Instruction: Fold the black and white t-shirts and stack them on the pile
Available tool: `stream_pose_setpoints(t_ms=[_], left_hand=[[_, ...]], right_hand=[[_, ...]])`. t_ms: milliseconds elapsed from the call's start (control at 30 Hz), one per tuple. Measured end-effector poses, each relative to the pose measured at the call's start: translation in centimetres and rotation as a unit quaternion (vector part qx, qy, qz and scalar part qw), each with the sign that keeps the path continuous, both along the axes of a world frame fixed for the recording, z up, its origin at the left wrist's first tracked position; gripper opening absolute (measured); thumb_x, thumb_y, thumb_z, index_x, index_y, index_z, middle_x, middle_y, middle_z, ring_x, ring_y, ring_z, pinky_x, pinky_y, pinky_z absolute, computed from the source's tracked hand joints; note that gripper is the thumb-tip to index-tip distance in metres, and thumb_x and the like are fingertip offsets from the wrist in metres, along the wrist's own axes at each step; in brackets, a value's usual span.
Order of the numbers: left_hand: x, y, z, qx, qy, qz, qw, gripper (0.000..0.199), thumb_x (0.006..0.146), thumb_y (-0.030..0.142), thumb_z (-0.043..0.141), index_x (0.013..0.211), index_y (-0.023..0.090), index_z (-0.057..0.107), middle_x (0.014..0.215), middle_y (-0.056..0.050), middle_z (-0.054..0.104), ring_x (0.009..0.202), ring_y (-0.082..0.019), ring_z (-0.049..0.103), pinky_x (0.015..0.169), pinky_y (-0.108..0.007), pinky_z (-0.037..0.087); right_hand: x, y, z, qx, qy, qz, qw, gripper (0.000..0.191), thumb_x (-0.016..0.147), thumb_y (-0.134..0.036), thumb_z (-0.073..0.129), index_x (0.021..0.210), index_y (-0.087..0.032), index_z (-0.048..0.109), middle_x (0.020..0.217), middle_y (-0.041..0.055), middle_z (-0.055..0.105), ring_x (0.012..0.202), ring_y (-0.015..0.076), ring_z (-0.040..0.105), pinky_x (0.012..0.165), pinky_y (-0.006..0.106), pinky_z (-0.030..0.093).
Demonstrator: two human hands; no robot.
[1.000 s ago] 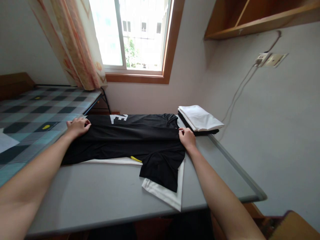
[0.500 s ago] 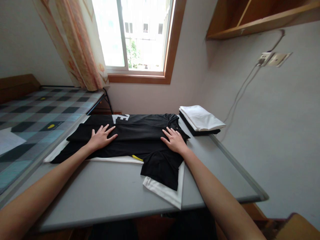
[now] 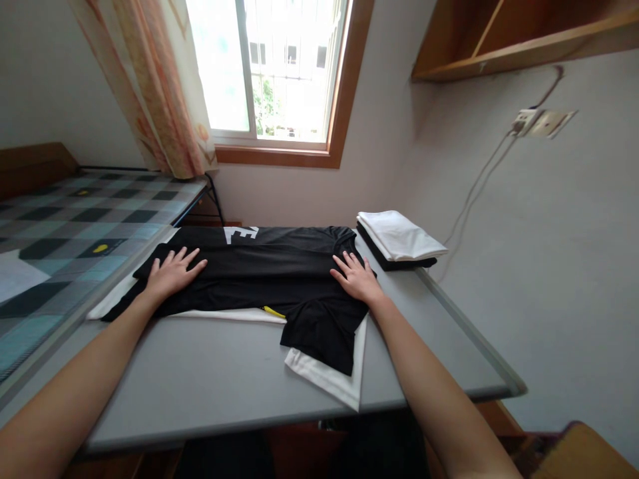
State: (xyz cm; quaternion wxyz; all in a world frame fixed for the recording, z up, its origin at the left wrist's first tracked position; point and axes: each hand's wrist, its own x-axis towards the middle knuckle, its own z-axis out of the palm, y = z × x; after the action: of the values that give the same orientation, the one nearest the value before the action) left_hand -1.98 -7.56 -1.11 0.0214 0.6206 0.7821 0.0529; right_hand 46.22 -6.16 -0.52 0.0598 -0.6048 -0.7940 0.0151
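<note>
A black T-shirt (image 3: 259,266) lies across the table, its near side folded over toward the middle, with white lettering showing at the far edge. My left hand (image 3: 172,274) rests flat on it near the hem, fingers spread. Toward the collar, my right hand (image 3: 357,276) lies on the fabric, fingers also apart. One black sleeve (image 3: 322,332) points toward me. Beneath the black shirt, a white garment (image 3: 324,376) sticks out along the near side and by the sleeve. A small yellow strip (image 3: 273,312) shows at the shirt's near edge.
On the grey table (image 3: 224,379), a folded stack of white and black cloth (image 3: 402,236) sits at the back right. A bed with a checked cover (image 3: 100,216) adjoins the left side. A wooden shelf (image 3: 529,50) hangs at upper right.
My left hand has slid left along the black shirt toward its hem. My right hand has shifted slightly to the right, toward the collar end.
</note>
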Motion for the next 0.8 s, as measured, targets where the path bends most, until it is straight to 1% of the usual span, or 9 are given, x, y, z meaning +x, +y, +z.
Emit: stream_pose_setpoints(t_ms=[133, 233, 300, 400, 433, 500, 600, 700, 800], left_hand=[[-1.8, -0.2, -0.2, 0.004, 0.001, 0.032, 0.999, 0.078, 0.088, 0.07, 0.023, 0.152, 0.027, 0.03, 0.16, -0.01, 0.022, 0.146, -0.037, 0.017, 0.113, -0.063, 0.013], [-1.6, -0.6, 0.0, 0.016, 0.005, 0.034, 0.999, 0.077, 0.088, 0.069, 0.024, 0.151, 0.025, 0.035, 0.158, -0.011, 0.026, 0.145, -0.038, 0.019, 0.112, -0.066, 0.013], [-1.0, -1.0, 0.4, 0.044, 0.017, 0.029, 0.998, 0.075, 0.089, 0.067, 0.025, 0.147, 0.022, 0.043, 0.156, -0.013, 0.03, 0.144, -0.039, 0.023, 0.111, -0.066, 0.016], [0.5, -1.7, 1.2, 0.123, 0.04, 0.0, 0.992, 0.067, 0.092, 0.06, 0.027, 0.138, 0.02, 0.054, 0.152, -0.013, 0.039, 0.142, -0.034, 0.03, 0.114, -0.056, 0.022], [1.1, -1.8, 1.4, 0.145, 0.043, -0.019, 0.988, 0.063, 0.093, 0.057, 0.027, 0.135, 0.02, 0.056, 0.15, -0.011, 0.042, 0.141, -0.031, 0.032, 0.114, -0.051, 0.024], [2.3, -1.9, 1.6, 0.16, 0.04, -0.061, 0.984, 0.058, 0.094, 0.054, 0.028, 0.133, 0.022, 0.057, 0.148, -0.008, 0.046, 0.14, -0.026, 0.036, 0.115, -0.043, 0.026], [3.6, -1.7, 1.3, 0.123, 0.028, -0.098, 0.987, 0.057, 0.093, 0.054, 0.031, 0.136, 0.025, 0.054, 0.149, -0.005, 0.045, 0.141, -0.026, 0.034, 0.115, -0.044, 0.025], [3.9, -1.4, 0.6, 0.061, 0.011, -0.087, 0.994, 0.063, 0.092, 0.058, 0.032, 0.144, 0.026, 0.046, 0.153, -0.006, 0.039, 0.143, -0.031, 0.03, 0.114, -0.053, 0.022], [3.6, -1.2, 0.3, 0.03, 0.001, -0.081, 0.996, 0.068, 0.092, 0.061, 0.03, 0.148, 0.025, 0.039, 0.156, -0.007, 0.034, 0.144, -0.032, 0.027, 0.114, -0.056, 0.02]], right_hand=[[1.2, 0.6, -0.2, -0.004, 0.01, -0.041, 0.999, 0.063, 0.098, -0.059, 0.024, 0.151, -0.027, 0.033, 0.16, 0.0076, 0.024, 0.147, 0.026, 0.019, 0.117, 0.051, 0.014], [1.4, 0.5, -0.2, 0.021, 0.018, -0.051, 0.998, 0.061, 0.098, -0.055, 0.028, 0.149, -0.024, 0.038, 0.158, 0.009, 0.03, 0.145, 0.0285, 0.023, 0.116, 0.051, 0.019], [1.3, 0.1, 0.1, 0.068, 0.025, -0.046, 0.996, 0.057, 0.098, -0.051, 0.033, 0.145, -0.021, 0.046, 0.154, 0.0109, 0.038, 0.143, 0.0302, 0.028, 0.114, 0.051, 0.021], [0.9, -0.7, 1.0, 0.148, 0.062, -0.041, 0.986, 0.044, 0.097, -0.042, 0.041, 0.127, -0.018, 0.062, 0.135, 0.0127, 0.056, 0.127, 0.0278, 0.047, 0.108, 0.042, 0.032], [0.8, -1.0, 1.3, 0.158, 0.077, -0.042, 0.984, 0.039, 0.096, -0.04, 0.042, 0.119, -0.019, 0.066, 0.125, 0.0121, 0.061, 0.117, 0.0255, 0.053, 0.102, 0.038, 0.037], [0.7, -1.3, 1.6, 0.151, 0.092, -0.049, 0.983, 0.033, 0.095, -0.036, 0.042, 0.104, -0.019, 0.07, 0.107, 0.0099, 0.066, 0.1, 0.0223, 0.06, 0.092, 0.033, 0.041], [0.9, -1.3, 1.6, 0.132, 0.085, -0.059, 0.986, 0.03, 0.094, -0.034, 0.044, 0.096, -0.02, 0.071, 0.098, 0.0084, 0.067, 0.097, 0.0225, 0.059, 0.088, 0.034, 0.041], [1.4, -0.9, 1.1, 0.135, 0.077, -0.073, 0.985, 0.03, 0.093, -0.036, 0.047, 0.101, -0.021, 0.072, 0.105, 0.0093, 0.067, 0.104, 0.0253, 0.056, 0.09, 0.037, 0.039], [1.7, -0.6, 0.5, 0.128, 0.078, -0.077, 0.986, 0.034, 0.092, -0.039, 0.049, 0.112, -0.021, 0.071, 0.116, 0.0104, 0.065, 0.112, 0.0264, 0.054, 0.095, 0.039, 0.038]])
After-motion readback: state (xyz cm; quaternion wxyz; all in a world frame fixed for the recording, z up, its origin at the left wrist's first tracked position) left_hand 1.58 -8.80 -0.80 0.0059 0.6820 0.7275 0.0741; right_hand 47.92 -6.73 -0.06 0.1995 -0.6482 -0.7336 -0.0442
